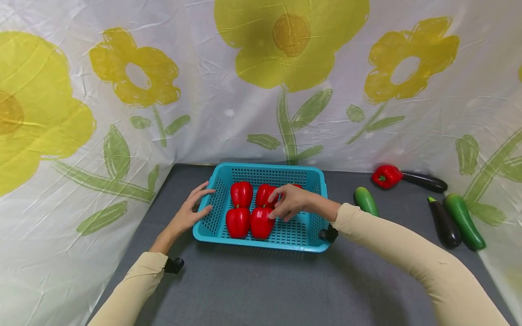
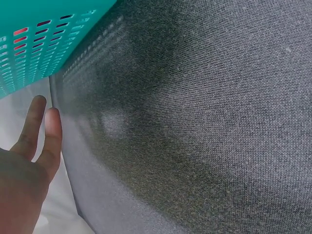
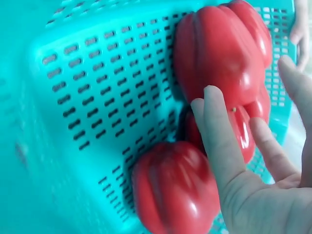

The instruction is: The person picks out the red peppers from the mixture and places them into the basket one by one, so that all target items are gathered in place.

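Note:
Several red bell peppers (image 1: 238, 223) lie in a blue perforated plastic basket (image 1: 269, 169) on the dark table. My right hand (image 1: 291, 202) hovers inside the basket over the peppers, with its fingers spread and nothing between them. Its fingertips come close to the front right pepper (image 1: 261, 226); in the right wrist view I cannot tell whether they touch one. Part of another pepper (image 1: 297, 185) shows behind that hand, mostly hidden. At the basket's left side, my left hand (image 1: 188, 213) has its fingers apart and holds nothing. The left wrist view shows its fingers (image 2: 52, 139) just off the basket wall.
Right of the basket lies a green cucumber-like vegetable (image 1: 365, 201). Farther right are a red bell pepper (image 1: 386, 176), a slim eggplant (image 1: 426, 181), another eggplant (image 1: 444, 224) and a long green vegetable (image 1: 465, 222). A flower-printed cloth (image 1: 212, 113) hangs behind the table.

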`<state>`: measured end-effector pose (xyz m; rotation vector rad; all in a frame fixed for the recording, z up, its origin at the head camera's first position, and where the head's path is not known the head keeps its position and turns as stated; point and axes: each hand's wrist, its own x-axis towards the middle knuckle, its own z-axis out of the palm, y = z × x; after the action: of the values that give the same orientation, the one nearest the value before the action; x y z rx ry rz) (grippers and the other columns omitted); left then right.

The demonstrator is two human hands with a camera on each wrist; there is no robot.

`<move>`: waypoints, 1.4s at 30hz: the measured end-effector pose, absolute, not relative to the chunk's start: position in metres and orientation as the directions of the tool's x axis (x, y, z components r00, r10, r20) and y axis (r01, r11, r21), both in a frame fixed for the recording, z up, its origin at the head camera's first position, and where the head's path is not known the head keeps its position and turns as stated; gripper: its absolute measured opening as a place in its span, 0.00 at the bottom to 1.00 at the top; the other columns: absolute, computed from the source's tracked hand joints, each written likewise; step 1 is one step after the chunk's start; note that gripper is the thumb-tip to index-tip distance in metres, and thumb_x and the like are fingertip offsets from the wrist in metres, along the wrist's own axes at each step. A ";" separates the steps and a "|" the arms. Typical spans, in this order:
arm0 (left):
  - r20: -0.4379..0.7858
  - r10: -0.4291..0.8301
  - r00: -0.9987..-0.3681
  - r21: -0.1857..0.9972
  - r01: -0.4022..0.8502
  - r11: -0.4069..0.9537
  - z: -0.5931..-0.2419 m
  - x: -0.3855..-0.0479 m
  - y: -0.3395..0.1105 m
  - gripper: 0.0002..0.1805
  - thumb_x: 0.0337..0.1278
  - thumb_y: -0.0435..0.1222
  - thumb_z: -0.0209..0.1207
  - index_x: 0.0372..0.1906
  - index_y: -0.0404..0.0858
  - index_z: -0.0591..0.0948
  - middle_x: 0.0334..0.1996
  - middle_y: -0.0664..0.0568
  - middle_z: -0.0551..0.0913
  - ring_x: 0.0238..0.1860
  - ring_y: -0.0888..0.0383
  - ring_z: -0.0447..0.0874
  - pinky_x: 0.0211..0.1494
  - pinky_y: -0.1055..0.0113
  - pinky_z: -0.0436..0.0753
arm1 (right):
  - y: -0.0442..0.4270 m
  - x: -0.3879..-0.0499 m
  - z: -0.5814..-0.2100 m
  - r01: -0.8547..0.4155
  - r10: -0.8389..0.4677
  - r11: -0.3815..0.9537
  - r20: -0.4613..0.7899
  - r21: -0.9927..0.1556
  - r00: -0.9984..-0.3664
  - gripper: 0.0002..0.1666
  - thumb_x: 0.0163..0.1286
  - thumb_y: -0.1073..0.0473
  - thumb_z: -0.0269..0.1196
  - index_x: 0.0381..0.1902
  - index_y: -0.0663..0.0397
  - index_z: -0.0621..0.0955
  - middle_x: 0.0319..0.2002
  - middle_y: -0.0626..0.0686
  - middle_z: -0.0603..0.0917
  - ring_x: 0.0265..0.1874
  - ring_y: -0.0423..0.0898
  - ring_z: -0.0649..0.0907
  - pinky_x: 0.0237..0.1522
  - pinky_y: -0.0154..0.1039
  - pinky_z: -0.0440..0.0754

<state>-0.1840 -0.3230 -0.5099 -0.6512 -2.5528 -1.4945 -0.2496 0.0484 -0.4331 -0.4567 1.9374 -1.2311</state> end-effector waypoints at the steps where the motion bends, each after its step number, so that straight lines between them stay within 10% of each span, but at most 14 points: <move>1: 0.307 0.308 -0.901 0.807 0.417 0.417 -0.510 -0.184 -0.323 0.26 0.67 0.23 0.58 0.68 0.26 0.70 0.77 0.34 0.51 0.64 0.33 0.69 0.54 0.72 0.75 | 0.050 -0.250 -0.432 0.107 -0.656 0.462 -0.421 -0.880 -0.627 0.31 0.63 0.63 0.74 0.61 0.66 0.76 0.48 0.65 0.81 0.44 0.64 0.84 0.44 0.56 0.85; 24: 0.296 0.313 -0.902 0.801 0.413 0.434 -0.512 -0.186 -0.323 0.26 0.68 0.24 0.58 0.69 0.26 0.70 0.78 0.35 0.51 0.63 0.33 0.71 0.54 0.69 0.76 | 0.066 -0.250 -0.411 0.073 -0.736 0.401 -0.369 -0.913 -0.568 0.50 0.65 0.57 0.73 0.78 0.57 0.60 0.66 0.68 0.70 0.58 0.57 0.77 0.51 0.59 0.81; 42: 0.276 0.298 -0.914 0.804 0.389 0.450 -0.508 -0.183 -0.323 0.27 0.69 0.25 0.58 0.71 0.30 0.70 0.78 0.38 0.50 0.67 0.34 0.66 0.59 0.49 0.77 | 0.109 -0.246 -0.399 0.037 -0.681 0.271 -0.219 -0.962 -0.699 0.21 0.71 0.65 0.67 0.58 0.69 0.78 0.48 0.62 0.83 0.54 0.67 0.79 0.51 0.59 0.81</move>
<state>-0.1831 -0.3232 -0.5082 -0.6169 -2.5941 -1.4757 -0.2461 0.1088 -0.3989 -0.5791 1.9201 -1.4772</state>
